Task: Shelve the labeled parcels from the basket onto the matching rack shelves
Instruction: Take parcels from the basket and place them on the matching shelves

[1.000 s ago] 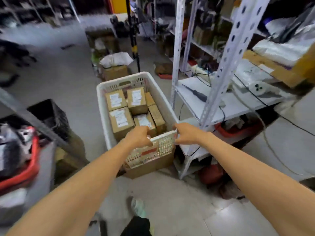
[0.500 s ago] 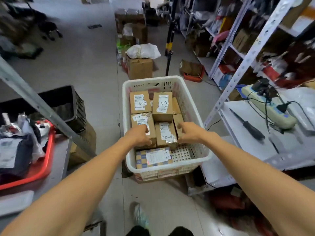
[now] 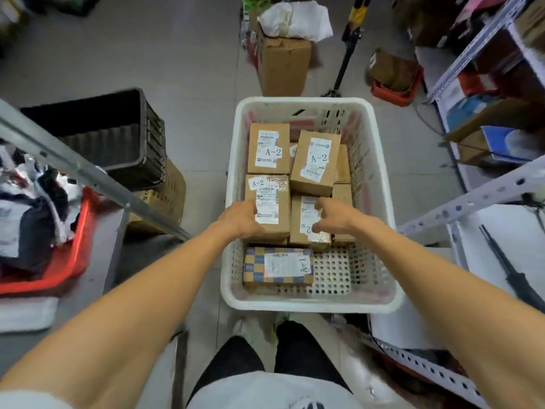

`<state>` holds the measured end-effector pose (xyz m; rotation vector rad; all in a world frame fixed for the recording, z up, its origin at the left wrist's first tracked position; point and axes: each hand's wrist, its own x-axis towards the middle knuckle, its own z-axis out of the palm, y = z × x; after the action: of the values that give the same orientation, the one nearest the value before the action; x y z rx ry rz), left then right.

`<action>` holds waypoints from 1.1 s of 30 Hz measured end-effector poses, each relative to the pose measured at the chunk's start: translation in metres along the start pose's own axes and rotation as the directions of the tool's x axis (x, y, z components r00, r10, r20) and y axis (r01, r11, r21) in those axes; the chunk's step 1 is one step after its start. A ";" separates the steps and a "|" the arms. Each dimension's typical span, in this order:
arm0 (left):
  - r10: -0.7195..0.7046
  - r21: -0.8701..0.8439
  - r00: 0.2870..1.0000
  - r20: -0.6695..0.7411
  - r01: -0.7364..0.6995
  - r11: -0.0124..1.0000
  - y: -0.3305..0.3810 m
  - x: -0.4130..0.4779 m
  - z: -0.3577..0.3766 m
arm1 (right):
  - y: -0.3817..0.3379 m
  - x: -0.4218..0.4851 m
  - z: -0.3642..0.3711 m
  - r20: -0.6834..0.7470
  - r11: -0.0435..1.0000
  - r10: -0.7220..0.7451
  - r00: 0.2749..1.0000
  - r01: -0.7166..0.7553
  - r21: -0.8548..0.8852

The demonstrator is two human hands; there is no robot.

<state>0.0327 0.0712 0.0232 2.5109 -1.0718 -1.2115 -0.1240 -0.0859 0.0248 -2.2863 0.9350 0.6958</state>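
Note:
A white plastic basket (image 3: 380, 184) stands on the floor in front of me with several brown labeled parcels in it. Two parcels marked A-2 (image 3: 267, 149) (image 3: 317, 163) lie at its far end. A checkered parcel marked A-1 (image 3: 277, 265) lies at the near end. My left hand (image 3: 240, 219) lies on the near-left corner of another A-2 parcel (image 3: 269, 199), fingers curled over its edge. My right hand (image 3: 334, 215) hovers over the neighbouring parcel (image 3: 305, 219) with fingers and thumb bent and spread apart, touching its label. White rack shelves (image 3: 472, 199) stand to the right.
A black crate (image 3: 118, 134) sits on a carton to the left, behind a grey slanted rack post (image 3: 88, 169). A red tray (image 3: 67, 261) with bags rests on the left shelf. A screwdriver (image 3: 510, 273) lies on the right shelf. A carton (image 3: 284, 63) stands beyond the basket.
My hands left the basket's near rim and moved inside onto the middle parcels. My view tilted down, so the basket now lies straight below me.

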 end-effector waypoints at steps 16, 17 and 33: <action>-0.362 -0.369 0.922 -0.138 0.292 0.883 -0.026 0.138 0.101 | -0.008 0.139 0.116 0.048 0.749 0.187 0.981 -0.174 0.639; -0.382 -0.393 0.910 -0.161 0.296 0.870 -0.025 0.142 0.103 | -0.010 0.146 0.121 0.058 0.717 0.185 0.981 -0.175 0.675; -0.368 -0.569 0.929 0.038 0.323 0.756 -0.043 0.129 0.134 | 0.040 0.138 0.150 0.086 0.667 0.310 0.947 -0.281 0.690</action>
<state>0.0114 0.0383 -0.1639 2.2840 -0.1552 -1.2653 -0.1054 -0.0714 -0.1817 -1.4850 1.3369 0.3248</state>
